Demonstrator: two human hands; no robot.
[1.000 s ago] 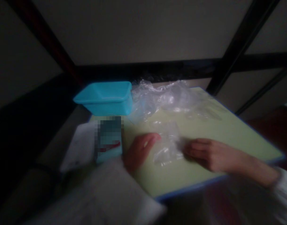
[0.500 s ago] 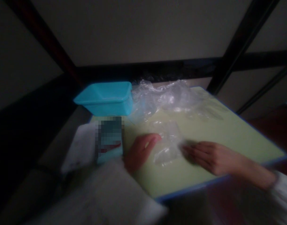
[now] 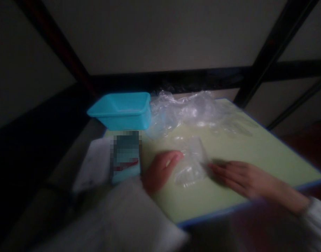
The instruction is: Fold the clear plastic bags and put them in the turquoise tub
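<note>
Head view, dim and blurred: a small clear plastic bag (image 3: 190, 164) lies flat on the pale green surface (image 3: 255, 154), near its front edge, between a person's two hands. The left hand (image 3: 160, 169) rests at the bag's left edge, fingertips touching the plastic, fingers loosely curled; whether they pinch it cannot be told. The right hand (image 3: 241, 178) lies flat and open on the surface, its fingertips at or just beside the bag's right edge; the blur hides whether they touch it. The two hands sit apart, the bag between them. White sleeves cover both forearms, the left sleeve (image 3: 128, 217) filling the lower foreground.

Behind the bag, along the far side of the surface, a crumpled heap of clear plastic (image 3: 192, 112) spreads out. A turquoise plastic tub (image 3: 122, 112) stands at the far left corner, just beside the heap. In front of the tub a small teal box (image 3: 126, 157), partly pixelated, sits near the left hand, with a white sheet (image 3: 93, 164) beside it on its left. Dark frame bars (image 3: 270, 45) cross behind the surface against a plain wall.
</note>
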